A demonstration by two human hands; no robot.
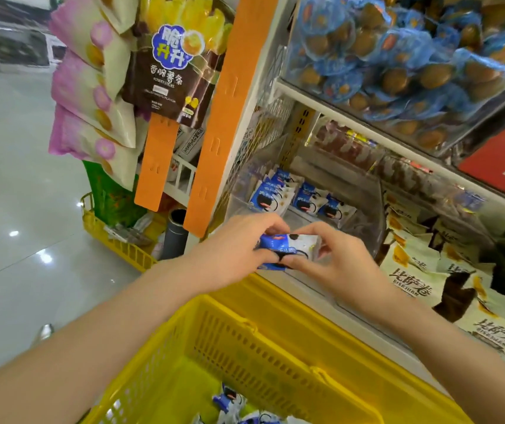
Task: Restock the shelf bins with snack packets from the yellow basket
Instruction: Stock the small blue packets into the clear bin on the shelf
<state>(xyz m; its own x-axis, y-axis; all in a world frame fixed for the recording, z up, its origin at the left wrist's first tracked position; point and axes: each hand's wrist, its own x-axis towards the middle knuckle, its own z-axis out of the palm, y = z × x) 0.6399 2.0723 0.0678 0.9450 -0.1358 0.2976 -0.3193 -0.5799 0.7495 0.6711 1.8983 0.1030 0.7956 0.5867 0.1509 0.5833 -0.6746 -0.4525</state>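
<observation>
Both hands hold a small bunch of blue-and-white snack packets [287, 247] just in front of a clear shelf bin [364, 215]. My left hand [239, 243] grips the bunch's left end and my right hand [336, 258] pinches its right end. Inside the bin stand several matching packets [294, 197] toward the back. The yellow basket [245, 347] sits below my arms, with a few of the same packets [235, 405] at its bottom.
To the right is a bin of cream packets with dark print [428, 286]. Above it, a bin of blue-wrapped brown snacks [398, 62]. Orange hanging strips [214, 117] with snack bags hang on the left. A second yellow basket [116, 237] stands on the floor.
</observation>
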